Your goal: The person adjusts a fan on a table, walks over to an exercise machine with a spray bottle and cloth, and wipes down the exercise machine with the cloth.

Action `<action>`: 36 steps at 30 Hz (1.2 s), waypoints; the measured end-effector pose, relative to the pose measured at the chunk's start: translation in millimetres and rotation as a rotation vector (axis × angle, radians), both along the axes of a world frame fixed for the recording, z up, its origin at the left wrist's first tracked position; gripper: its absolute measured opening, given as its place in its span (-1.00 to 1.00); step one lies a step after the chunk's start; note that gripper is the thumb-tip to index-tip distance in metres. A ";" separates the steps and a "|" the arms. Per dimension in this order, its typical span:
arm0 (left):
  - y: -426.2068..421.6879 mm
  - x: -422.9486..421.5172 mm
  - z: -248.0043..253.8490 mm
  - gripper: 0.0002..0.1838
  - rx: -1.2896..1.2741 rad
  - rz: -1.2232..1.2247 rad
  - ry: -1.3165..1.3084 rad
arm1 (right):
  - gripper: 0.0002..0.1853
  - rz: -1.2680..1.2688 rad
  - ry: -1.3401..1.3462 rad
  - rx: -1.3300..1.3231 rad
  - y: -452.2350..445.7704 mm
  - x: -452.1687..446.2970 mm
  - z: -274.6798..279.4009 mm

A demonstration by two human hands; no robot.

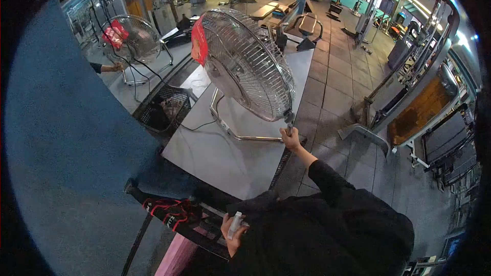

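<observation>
A large metal-guarded floor fan (245, 66) stands on a grey tabletop (204, 156), its tubular foot (250, 137) resting there. Red plastic or cloth (198, 43) hangs on the guard's left edge. My right hand (291, 139) is closed at the guard's lower right rim, around a small greyish piece that I cannot make out; it meets the rim. Low in the view, my left hand (232, 243) is wrapped round a small translucent bottle (235, 225), close to my black clothing. The fan's blades are partly hidden behind the wire guard.
Left of the table is a black mesh basket (162, 108), with a cable beside it. A dark bar with red cord (176, 213) lies near my left hand. A mirror (110, 79) reflects the fan. Gym machines (424, 107) line the tiled floor (327, 92) on the right.
</observation>
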State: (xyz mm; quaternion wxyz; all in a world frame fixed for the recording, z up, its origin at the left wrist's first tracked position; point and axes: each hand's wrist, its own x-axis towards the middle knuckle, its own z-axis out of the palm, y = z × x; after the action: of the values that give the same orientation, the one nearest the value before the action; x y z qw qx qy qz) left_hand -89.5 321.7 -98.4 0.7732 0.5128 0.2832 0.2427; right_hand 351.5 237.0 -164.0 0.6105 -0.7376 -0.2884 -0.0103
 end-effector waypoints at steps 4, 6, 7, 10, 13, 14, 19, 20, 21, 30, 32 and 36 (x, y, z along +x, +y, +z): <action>2.7 5.8 -3.5 -0.60 0.205 0.017 0.068 | -0.42 -0.092 0.080 0.023 -5.6 -35.2 35.1; 4.4 6.2 0.7 -0.61 0.318 0.009 0.009 | -0.44 -0.138 0.042 -0.038 -9.1 -56.9 30.5; 4.1 6.2 6.4 -0.61 0.317 0.012 0.010 | -0.45 -0.182 0.005 -0.106 -11.9 -71.5 27.9; 2.8 8.7 13.9 -0.61 0.296 0.015 0.005 | -0.56 -0.129 -0.022 -0.037 -15.6 -117.2 53.6; 2.0 6.0 -2.4 -0.58 0.357 -0.019 0.028 | -0.61 -0.213 -0.015 0.003 -10.4 -111.1 39.3; -4.4 5.1 -9.8 -0.56 0.199 0.027 -0.011 | -0.56 -0.195 0.086 0.060 -9.7 -97.4 19.6; 2.7 4.9 -4.1 -0.53 0.294 0.029 -0.107 | -0.50 -0.295 -0.099 0.007 1.0 -74.0 66.2; 6.2 2.8 -5.0 -0.54 0.364 -0.008 -0.069 | -0.50 -0.291 -0.100 0.005 0.4 -55.3 52.3; 8.7 2.9 -5.8 -0.56 0.437 -0.047 -0.033 | -0.50 -0.326 -0.098 -0.035 0.8 -33.3 35.9; 4.6 6.1 -0.5 -0.59 0.501 -0.052 0.038 | -0.42 -0.511 -0.077 -0.086 17.1 1.3 54.7; 2.4 5.7 -0.1 -0.59 0.479 -0.031 0.031 | -0.54 -0.494 -0.085 -0.147 11.5 -14.2 52.1; -1.6 1.7 -9.1 -0.58 0.404 0.008 0.068 | -0.59 -0.472 -0.001 -0.174 -3.1 -46.9 46.3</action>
State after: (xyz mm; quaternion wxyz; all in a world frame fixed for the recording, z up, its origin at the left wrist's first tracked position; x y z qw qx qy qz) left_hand -87.8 320.0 -107.5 0.6437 0.6641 0.2570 0.2803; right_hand 304.6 233.9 -117.8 0.5253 -0.8342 -0.1083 -0.1281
